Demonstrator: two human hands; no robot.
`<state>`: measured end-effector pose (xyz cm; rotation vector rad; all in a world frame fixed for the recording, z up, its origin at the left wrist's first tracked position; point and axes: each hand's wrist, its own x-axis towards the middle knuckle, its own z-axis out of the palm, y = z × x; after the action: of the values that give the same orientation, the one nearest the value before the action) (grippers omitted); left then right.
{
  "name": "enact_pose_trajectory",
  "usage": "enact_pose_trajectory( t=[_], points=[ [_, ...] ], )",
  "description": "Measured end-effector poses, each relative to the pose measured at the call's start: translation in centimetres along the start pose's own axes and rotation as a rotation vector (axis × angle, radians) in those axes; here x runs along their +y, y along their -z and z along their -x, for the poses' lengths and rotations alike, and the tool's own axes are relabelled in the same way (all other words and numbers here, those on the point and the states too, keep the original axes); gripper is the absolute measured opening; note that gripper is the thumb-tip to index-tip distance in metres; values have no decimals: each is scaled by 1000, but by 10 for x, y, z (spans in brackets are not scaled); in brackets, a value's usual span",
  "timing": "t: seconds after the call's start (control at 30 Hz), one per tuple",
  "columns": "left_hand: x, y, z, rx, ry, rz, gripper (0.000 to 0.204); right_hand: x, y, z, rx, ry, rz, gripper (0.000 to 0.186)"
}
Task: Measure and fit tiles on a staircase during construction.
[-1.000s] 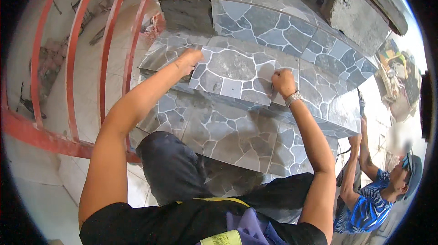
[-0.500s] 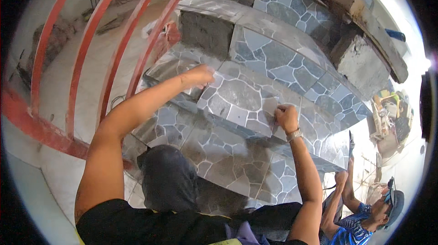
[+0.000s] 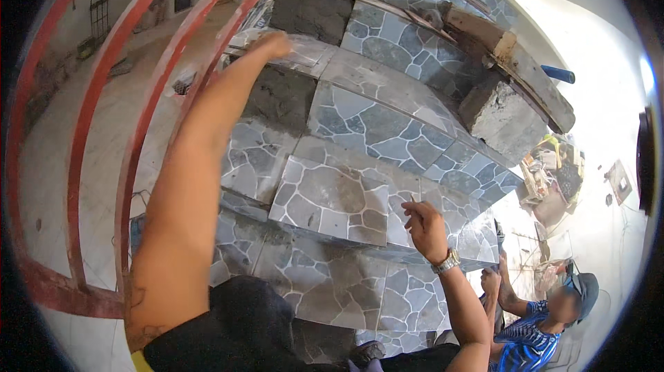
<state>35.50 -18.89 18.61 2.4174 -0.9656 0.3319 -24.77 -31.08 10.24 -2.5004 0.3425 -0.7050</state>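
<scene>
Far up and to the left, my left hand [image 3: 272, 45] reaches over the tread of an upper tiled step [image 3: 315, 53]. Its fingers look curled together, and whatever they hold is hidden. Lower down, my right hand [image 3: 427, 229] is above a stone-patterned tile [image 3: 332, 195] and its neighbour on a lower step. A small, thin, pale stick-like piece [image 3: 413, 198] pokes up from its bent fingers; its kind is too small to tell. A metal watch [image 3: 446, 262] circles my right wrist. Bare grey mortar [image 3: 282, 98] shows on the riser below my left hand.
Red railing bars [image 3: 149, 88] stand at the left, close to my left arm. At the upper right, a wooden plank [image 3: 532, 71] rests by a rough concrete block [image 3: 503, 114]. A co-worker in a cap [image 3: 588, 290] is at the lower right. Tools and bags [image 3: 557, 171] lie behind.
My left hand has moved up and away, from the lower step to the upper tread. My right hand has lifted off the tile's edge with its fingers turned up. The view has shifted.
</scene>
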Motion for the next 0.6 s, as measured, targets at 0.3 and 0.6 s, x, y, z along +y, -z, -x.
enact_pose_trajectory(
  t=[0.3,0.6],
  points=[
    [-81,-2,-9,37,375,-2,74,-7,49,36,-22,-113,125,34],
    [-52,5,-16,-119,215,-51,85,-2,23,8,-5,-131,16,32]
  ],
)
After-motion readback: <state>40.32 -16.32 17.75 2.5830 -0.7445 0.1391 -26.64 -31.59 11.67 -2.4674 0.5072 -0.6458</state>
